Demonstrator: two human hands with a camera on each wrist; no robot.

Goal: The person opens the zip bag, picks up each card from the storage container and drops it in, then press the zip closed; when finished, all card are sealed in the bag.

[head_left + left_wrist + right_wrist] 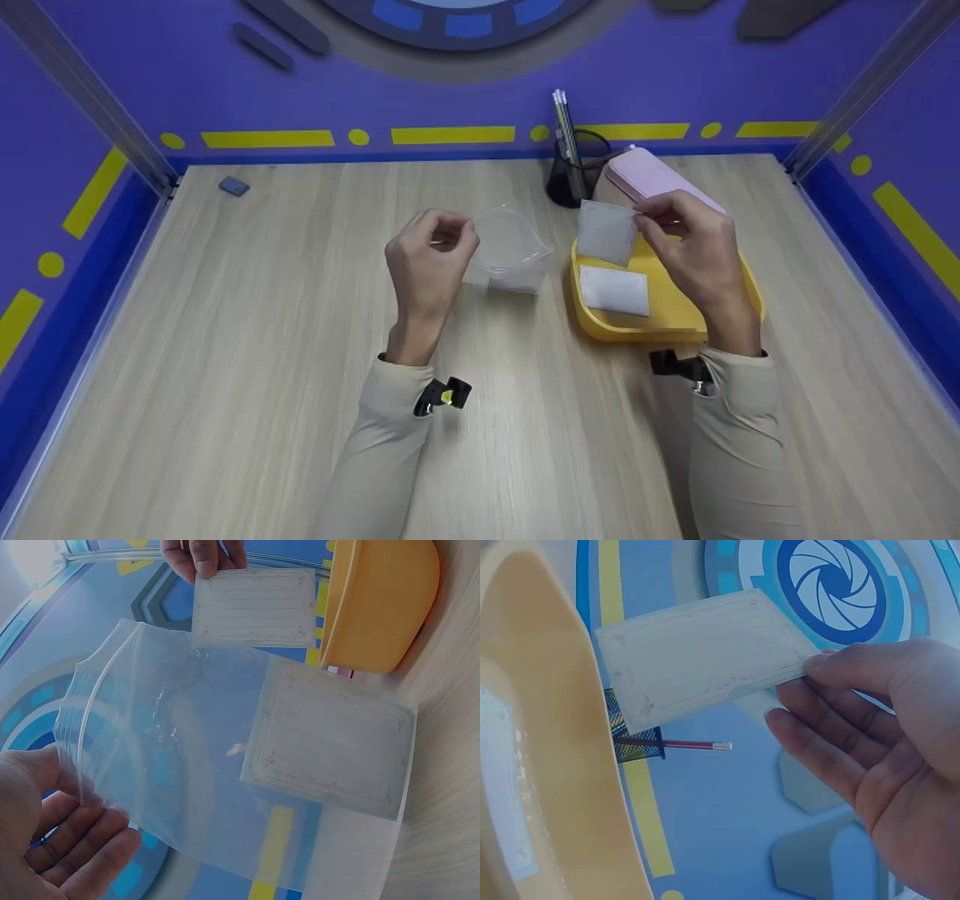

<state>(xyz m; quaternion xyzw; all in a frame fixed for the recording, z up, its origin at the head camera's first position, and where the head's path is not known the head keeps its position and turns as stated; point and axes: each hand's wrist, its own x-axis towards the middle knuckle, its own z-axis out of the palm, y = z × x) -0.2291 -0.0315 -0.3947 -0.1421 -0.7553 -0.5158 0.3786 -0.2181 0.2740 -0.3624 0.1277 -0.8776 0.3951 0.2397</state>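
Note:
My left hand (429,266) pinches the zip edge of a clear zip-lock bag (510,234), which hangs upright over the table with its mouth at the top. A lined note card (330,741) lies inside, down at the bag's bottom. Between thumb and fingers, my right hand (697,247) holds a thin stack of pale lined note cards (705,656) by one edge, above the yellow tray (611,330). Inside that tray, at its left side, rests another note card (613,291).
Behind the tray stand a black mesh pencil cup (562,180) with several pencils and a pink case (660,174). A small blue-grey eraser-like block (234,186) lies at the table's far left. Printed purple walls enclose the back and sides.

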